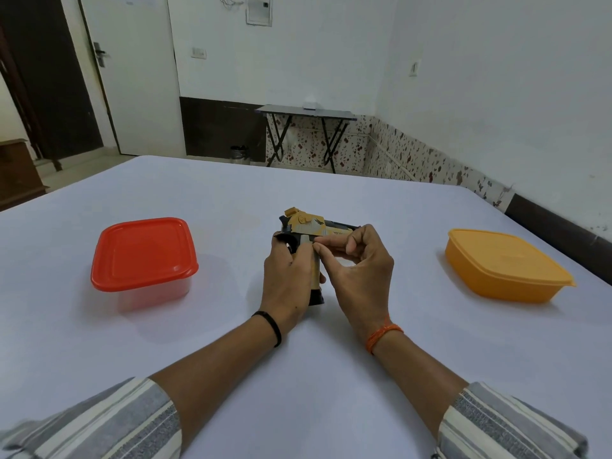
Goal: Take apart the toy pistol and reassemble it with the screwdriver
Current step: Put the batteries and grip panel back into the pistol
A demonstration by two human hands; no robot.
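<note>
A yellow and black toy pistol point(313, 226) is held above the middle of the white table point(298, 359), barrel to the right and grip pointing down toward me. My left hand point(286, 279) grips its handle from the left. My right hand point(356, 263) is at the frame just under the slide, its fingers curled and its fingertips pinching at the pistol's side near the trigger area. Whether those fingers hold a small part is hidden. No screwdriver is in view.
A red lidded plastic box point(144, 256) stands on the table to the left. A yellow lidded box point(503, 265) stands to the right. Beyond the table's far edge are a small folding table point(304, 112) and a white door point(132, 74).
</note>
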